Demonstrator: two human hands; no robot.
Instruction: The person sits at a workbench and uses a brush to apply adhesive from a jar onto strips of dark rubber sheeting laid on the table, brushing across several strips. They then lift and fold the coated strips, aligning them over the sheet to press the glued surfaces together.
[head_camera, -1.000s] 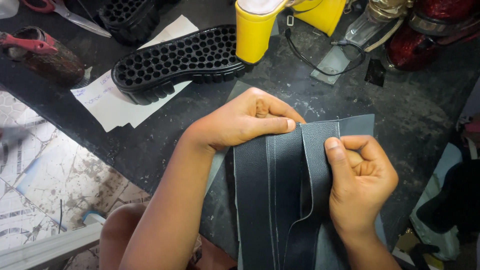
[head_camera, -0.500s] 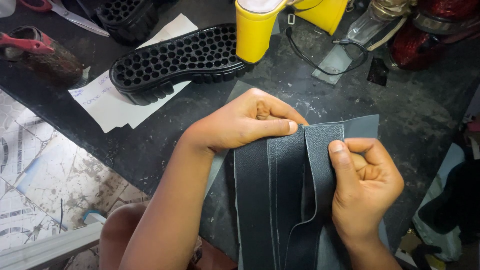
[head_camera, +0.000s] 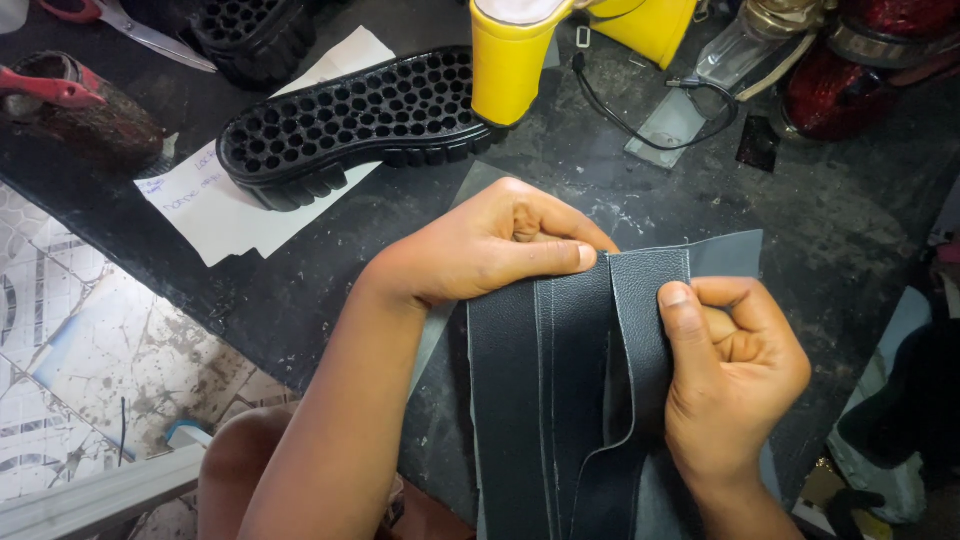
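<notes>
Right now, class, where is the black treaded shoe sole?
In the head view, the black shoe sole lies upper left on white paper, beside the yellow heel.

My left hand (head_camera: 490, 245) hid its fingertips; the leather strips (head_camera: 560, 400) ran off the bottom edge.

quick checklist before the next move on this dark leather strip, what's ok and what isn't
1. Left hand pins the leather at its top edge: ok.
2. Right hand pinches the folded strip: ok.
3. Fold runs even along the leather: cannot tell, lower part is out of frame.
4. Black sole lies apart from the leather: ok.
5. Yellow heel and cable lie apart from both hands: ok.
6. Glue or marking on the fold: cannot tell.
</notes>
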